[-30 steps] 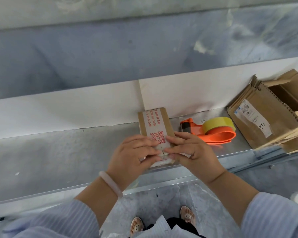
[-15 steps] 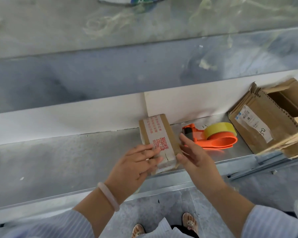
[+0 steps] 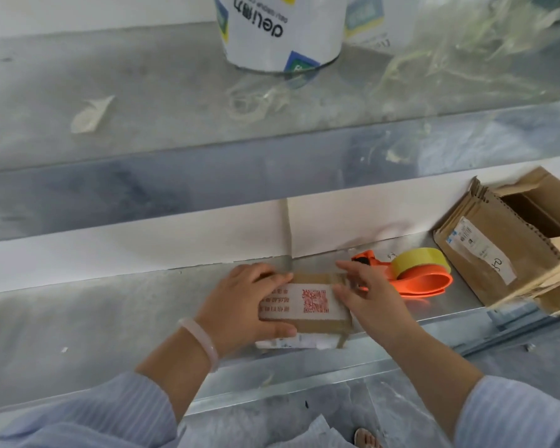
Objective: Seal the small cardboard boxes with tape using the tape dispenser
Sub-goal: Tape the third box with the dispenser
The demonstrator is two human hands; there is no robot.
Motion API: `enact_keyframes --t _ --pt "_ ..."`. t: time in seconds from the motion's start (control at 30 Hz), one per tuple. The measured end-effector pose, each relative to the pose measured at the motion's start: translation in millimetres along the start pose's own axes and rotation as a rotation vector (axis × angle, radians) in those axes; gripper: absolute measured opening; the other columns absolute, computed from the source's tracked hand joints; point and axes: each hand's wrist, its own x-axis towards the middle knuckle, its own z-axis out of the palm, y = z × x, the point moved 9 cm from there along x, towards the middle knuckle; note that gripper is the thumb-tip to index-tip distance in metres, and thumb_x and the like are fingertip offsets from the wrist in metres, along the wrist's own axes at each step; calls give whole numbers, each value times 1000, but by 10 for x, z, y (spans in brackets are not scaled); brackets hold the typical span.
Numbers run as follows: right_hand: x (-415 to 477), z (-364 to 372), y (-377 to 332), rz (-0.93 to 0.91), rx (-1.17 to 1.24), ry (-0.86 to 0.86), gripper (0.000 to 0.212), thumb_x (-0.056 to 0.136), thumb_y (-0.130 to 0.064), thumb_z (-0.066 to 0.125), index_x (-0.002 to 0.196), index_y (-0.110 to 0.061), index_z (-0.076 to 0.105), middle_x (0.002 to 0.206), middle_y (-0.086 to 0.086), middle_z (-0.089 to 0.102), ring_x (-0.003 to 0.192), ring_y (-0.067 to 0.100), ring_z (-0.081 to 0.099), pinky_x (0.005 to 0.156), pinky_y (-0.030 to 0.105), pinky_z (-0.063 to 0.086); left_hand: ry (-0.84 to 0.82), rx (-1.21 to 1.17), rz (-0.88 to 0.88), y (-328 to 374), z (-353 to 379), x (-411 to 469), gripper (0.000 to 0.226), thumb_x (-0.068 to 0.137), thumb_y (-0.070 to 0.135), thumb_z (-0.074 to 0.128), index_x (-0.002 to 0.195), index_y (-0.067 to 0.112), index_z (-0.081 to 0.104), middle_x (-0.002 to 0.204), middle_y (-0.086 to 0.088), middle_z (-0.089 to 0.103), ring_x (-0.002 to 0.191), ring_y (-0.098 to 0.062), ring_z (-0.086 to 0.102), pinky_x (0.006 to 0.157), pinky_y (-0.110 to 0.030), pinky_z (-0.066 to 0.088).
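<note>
The fingers [image 3: 269, 279] of my left hand [image 3: 240, 308] lie over the left end of the small cardboard box [image 3: 311, 305], thumb curled against its near side, gripping it on the metal shelf [image 3: 110, 318]. My right hand [image 3: 374, 305] touches the box's right end, fingers straight. Just beyond lies the orange tape dispenser [image 3: 424, 282] with its yellow tape roll [image 3: 417, 261], then a stack of flattened cartons [image 3: 505, 253].

The white cylinder [image 3: 274, 43] bears "deli", printed upside down.

Single head-worn view, forward and down, close over metal shelf [image 3: 110, 318]
</note>
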Motion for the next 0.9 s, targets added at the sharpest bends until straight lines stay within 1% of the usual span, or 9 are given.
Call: enact_keyframes --t 0.07,0.17,0.27,0.37,0.5,0.67,0.77,0.83,0.9 --pt "-83 -107 -192 -175 -235 169 37 87 -28 72 122 -29 62 119 -17 51 116 6 46 100 23 42 125 4 -127 -22 -23 -68 100 63 90 44 148 39 33 134 13 36 123 -9 29 111 -28 29" --pt "-272 122 -331 -355 -448 105 40 83 -37 74 121 -34 66 121 -16 46 113 2 39 91 6 28 197 -87 -267 -33 61 -163 103 65 88 31 153 35 24 130 10 31 120 -9 23 105 -21 24" --pt "-288 293 -252 -365 -499 43 49 85 -49 67 132 -36 59 137 -13 41 125 7 40 105 16 32 182 -241 -227 21 126 -173 86 76 77 41 151 38 25 120 14 32 108 -3 29 96 -14 29" --pt "-191 294 -151 -279 -475 -72 67 87 -59 55 147 -39 35 159 -19 10 144 4 15 116 23 19 61 -450 -153 46 268 -166 70 84 49 68 143 45 30 115 20 34 101 -2 48 85 -6 41" --pt "-184 351 -46 -262 -458 -267 93 80 -64 63 149 -48 2 153 -29 -25 144 -3 -4 113 23 27 52 -573 -160 115 424 -192 71 76 48 74 132 57 31 118 17 39 91 -11 60 82 -16 52" --pt "-140 -2 -75 -281 -431 -197 82 83 -55 66 148 -49 17 153 -31 5 138 -6 16 106 23 40 183 -619 -223 268 485 -153 72 78 40 77 135 51 34 115 17 40 84 -10 61 81 -17 54" --pt "-72 -606 -135 -344 -471 43 66 87 -42 67 145 -43 35 142 -32 23 130 -12 22 106 23 34 191 -647 -265 305 516 -99 73 82 29 76 137 51 33 115 18 40 85 -3 63 79 -15 55" --pt "53 -976 -17 -259 -577 102 69 91 -33 63 149 -41 26 150 -25 20 136 -7 15 111 24 20 206 -658 -279 333 519 -82 73 84 23 75 139 47 34 114 17 40 86 5 60 74 -11 53" --pt "234 -1215 274 -44 -703 18 84 91 -26 60 154 -39 6 161 -15 4 148 9 5 116 30 14 214 -652 -298 344 541 -84 73 84 21 74 141 45 35 115 16 40 86 1 62 73 -11 52"
